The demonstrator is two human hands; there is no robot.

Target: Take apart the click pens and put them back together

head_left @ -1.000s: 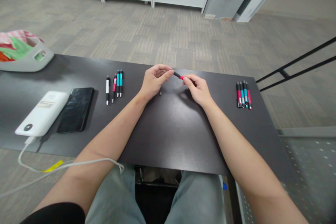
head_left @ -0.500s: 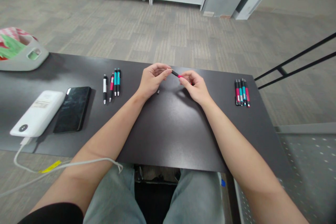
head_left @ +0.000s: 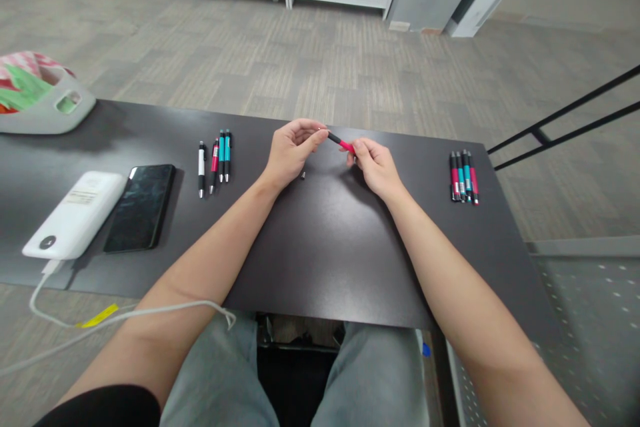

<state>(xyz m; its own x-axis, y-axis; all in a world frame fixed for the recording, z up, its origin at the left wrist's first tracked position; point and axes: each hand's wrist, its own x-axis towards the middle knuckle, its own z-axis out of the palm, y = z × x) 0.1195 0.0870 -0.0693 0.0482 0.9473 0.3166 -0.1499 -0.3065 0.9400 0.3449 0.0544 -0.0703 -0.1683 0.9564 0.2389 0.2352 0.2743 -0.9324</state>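
A red-and-black pen (head_left: 341, 143) is held in the air just above the tabletop (head_left: 320, 247), close to the middle of its far edge. The black end of the pen is pinched between the thumb and fingertips of the left hand (head_left: 291, 152), while the red end is gripped by the closed fingers of the right hand (head_left: 374, 165). The pen is tilted, its black end being the higher one. A small dark part (head_left: 303, 175) is seen lying on the tabletop just below the left hand, apart from the pen.

Toward the left half of the far edge, a row of four pens (head_left: 214, 159) is laid out side by side: one white, one red and two teal. Near the far right corner, a tight bundle of pens (head_left: 464, 177) is placed. At the left edge, a black phone (head_left: 140, 206) is set beside a white power bank (head_left: 75, 213), from which a white cable (head_left: 125, 317) is led off the near edge. A grey basket (head_left: 47, 103) is partly shown at the far left corner.
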